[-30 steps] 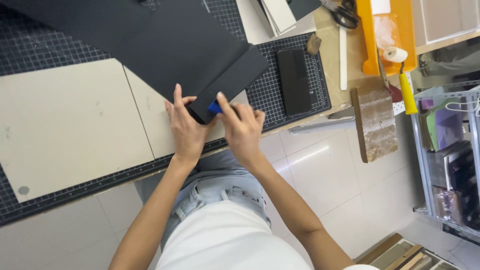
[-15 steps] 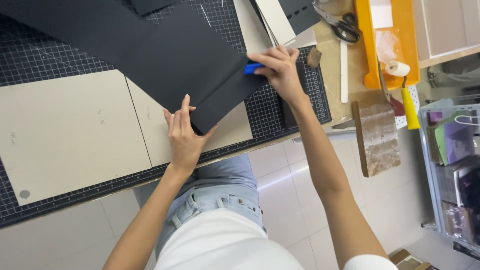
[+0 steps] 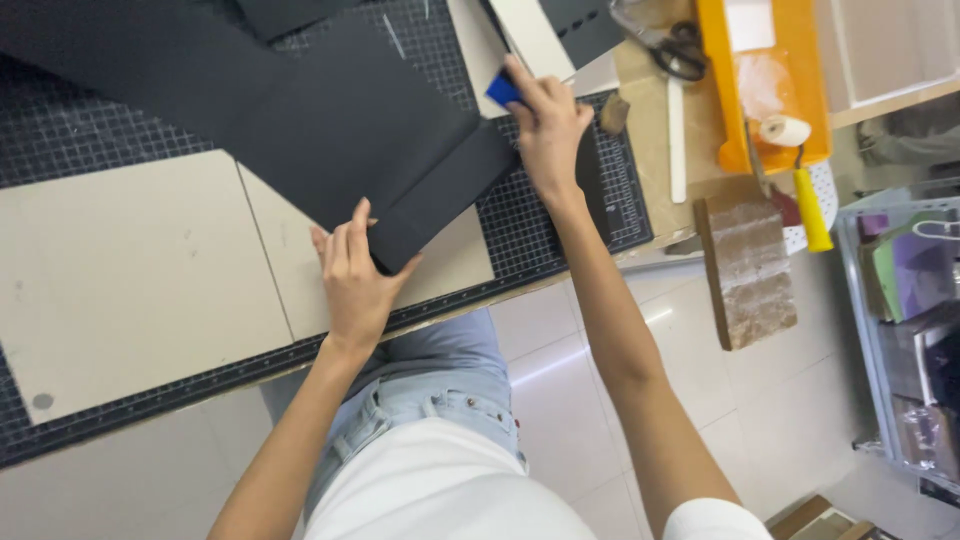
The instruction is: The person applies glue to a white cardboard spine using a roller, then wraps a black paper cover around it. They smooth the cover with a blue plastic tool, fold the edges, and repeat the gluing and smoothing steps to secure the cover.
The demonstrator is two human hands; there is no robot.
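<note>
Black sheet [image 3: 330,130], big and thin, lies across the cutting mat [image 3: 100,130] and overlaps the grey boards [image 3: 130,270] at the near table edge. Folded flap at its near corner suggests card or cover paper: light, flexible, holds a crease, probably marks or dents if pinched hard. Best handled flat, palm down near the fold, not lifted by one corner. Head view: left hand [image 3: 352,275] is flat on the near corner of the sheet, fingers spread, pinning rather than gripping; forearm comes straight up from the body. Right hand [image 3: 545,125] reaches further out at the sheet's right edge, arm extended, fingers closed around a small blue tool [image 3: 503,90], likely a scraper or folder, pressed down at the mat. Wrist bent slightly inward. Off to the right: scissors [image 3: 680,45], orange tray [image 3: 770,80], yellow-handled roller [image 3: 800,170], wooden block [image 3: 750,265].
</note>
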